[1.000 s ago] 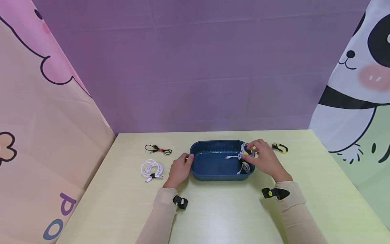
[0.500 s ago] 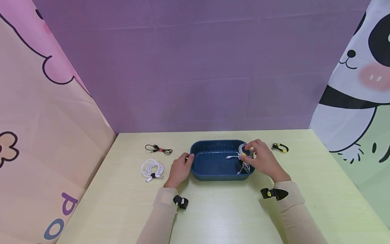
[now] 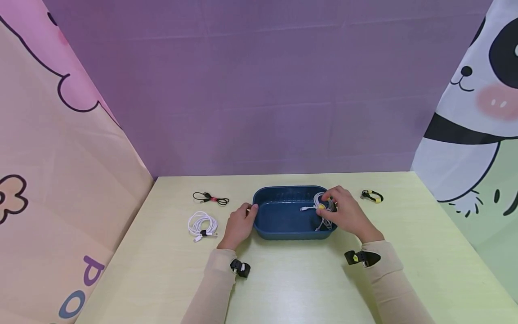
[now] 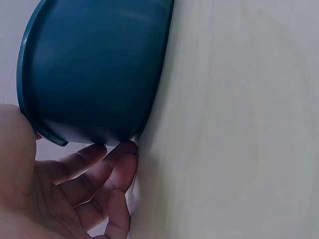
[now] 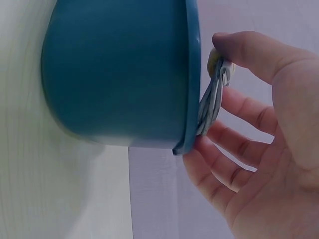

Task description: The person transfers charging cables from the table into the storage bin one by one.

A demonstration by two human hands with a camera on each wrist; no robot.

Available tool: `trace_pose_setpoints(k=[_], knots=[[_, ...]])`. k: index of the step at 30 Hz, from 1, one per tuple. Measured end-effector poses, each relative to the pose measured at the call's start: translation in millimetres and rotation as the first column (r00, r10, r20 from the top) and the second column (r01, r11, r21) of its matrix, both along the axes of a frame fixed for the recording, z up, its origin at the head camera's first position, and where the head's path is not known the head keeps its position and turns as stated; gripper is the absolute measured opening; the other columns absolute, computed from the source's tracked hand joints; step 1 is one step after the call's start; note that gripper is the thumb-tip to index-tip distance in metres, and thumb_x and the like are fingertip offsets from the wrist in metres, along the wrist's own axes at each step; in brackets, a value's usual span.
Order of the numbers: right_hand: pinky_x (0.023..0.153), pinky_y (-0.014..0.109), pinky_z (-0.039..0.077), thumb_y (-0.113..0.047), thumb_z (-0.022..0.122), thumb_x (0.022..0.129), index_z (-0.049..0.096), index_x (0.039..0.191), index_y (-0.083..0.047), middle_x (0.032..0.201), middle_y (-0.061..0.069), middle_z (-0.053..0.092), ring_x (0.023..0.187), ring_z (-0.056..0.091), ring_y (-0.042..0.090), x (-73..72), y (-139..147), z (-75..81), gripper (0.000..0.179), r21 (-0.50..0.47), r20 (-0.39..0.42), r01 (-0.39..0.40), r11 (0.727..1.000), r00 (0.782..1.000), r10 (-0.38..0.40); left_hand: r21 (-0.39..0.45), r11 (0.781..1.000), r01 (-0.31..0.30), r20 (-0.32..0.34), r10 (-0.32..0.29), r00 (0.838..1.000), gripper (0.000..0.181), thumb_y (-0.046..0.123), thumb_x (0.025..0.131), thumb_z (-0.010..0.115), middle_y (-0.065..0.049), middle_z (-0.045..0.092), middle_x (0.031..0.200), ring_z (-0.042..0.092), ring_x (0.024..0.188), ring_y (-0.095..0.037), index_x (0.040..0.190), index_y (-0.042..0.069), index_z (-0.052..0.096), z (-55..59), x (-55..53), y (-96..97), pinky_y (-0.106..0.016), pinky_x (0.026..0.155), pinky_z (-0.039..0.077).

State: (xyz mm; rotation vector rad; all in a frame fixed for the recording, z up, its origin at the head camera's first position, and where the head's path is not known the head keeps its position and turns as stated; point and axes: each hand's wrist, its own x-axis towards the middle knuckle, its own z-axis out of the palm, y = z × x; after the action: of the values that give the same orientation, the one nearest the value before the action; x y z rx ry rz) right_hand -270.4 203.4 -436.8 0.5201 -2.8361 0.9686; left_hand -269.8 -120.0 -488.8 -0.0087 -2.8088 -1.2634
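Note:
A blue plastic basin (image 3: 279, 235) stands mid-table in the head view. My left hand (image 3: 238, 226) holds its left end, the thumb over the rim and the fingers against the outer wall, as the left wrist view shows. Inside the basin's right end, my right hand (image 3: 349, 217) pinches a coiled light-grey cable (image 5: 212, 102) with a yellow tie between thumb and fingers. The right wrist view shows this coil at rim height, the lower fingers close to the rim. Below it another pale coiled cable (image 3: 325, 223) lies in the basin, partly covered.
Left of the basin lie a black cable (image 3: 221, 201) with a red tie and a white coiled cable (image 3: 207, 221) with a black tie. A small black cable (image 3: 376, 197) with yellow bands lies to the right. A purple backdrop (image 3: 259, 112) rises behind the table.
My right hand has shifted slightly left and further over the basin with the grey cable. The left hand keeps its place on the basin.

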Motion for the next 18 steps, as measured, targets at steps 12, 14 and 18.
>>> trace_pose_setpoints(k=[12,14,18], knots=[[0.081,0.039,0.05,-0.031,0.078,0.091,0.065,0.115,-0.004,0.122,0.012,0.059,0.098,0.053,0.025,-0.3,-4.7,-1.4,0.039,-0.001,-0.018,-0.016,1.0,1.0,0.016,0.003,1.0,0.002,0.007,-0.002,1.0,0.047,0.046,0.108,0.043,-0.01,0.07,0.098,0.062,0.086,-0.024,0.123,0.008,0.066,0.0,-0.3,-0.8,-0.04,0.079,0.05],[0.081,0.039,0.05,-0.031,0.078,0.091,0.065,0.115,-0.003,0.121,0.012,0.059,0.097,0.052,0.025,-0.4,-5.4,-1.5,0.039,0.001,-0.02,-0.02,1.0,1.0,0.02,0.004,1.0,0.002,0.004,-0.002,1.0,0.046,0.045,0.108,0.043,-0.009,0.07,0.097,0.062,0.086,-0.024,0.123,0.008,0.066,-0.3,-0.4,-1.0,-0.04,0.079,0.05],[0.083,0.04,0.05,-0.031,0.078,0.091,0.064,0.117,-0.003,0.121,0.011,0.059,0.098,0.052,0.026,-1.2,-6.3,-2.3,0.041,0.013,-0.013,-0.02,1.0,1.0,0.02,0.005,1.0,0.006,-0.001,-0.006,1.0,0.045,0.044,0.108,0.043,-0.009,0.07,0.096,0.061,0.085,-0.024,0.122,0.008,0.066,-0.3,-0.3,-1.0,-0.039,0.078,0.049]])
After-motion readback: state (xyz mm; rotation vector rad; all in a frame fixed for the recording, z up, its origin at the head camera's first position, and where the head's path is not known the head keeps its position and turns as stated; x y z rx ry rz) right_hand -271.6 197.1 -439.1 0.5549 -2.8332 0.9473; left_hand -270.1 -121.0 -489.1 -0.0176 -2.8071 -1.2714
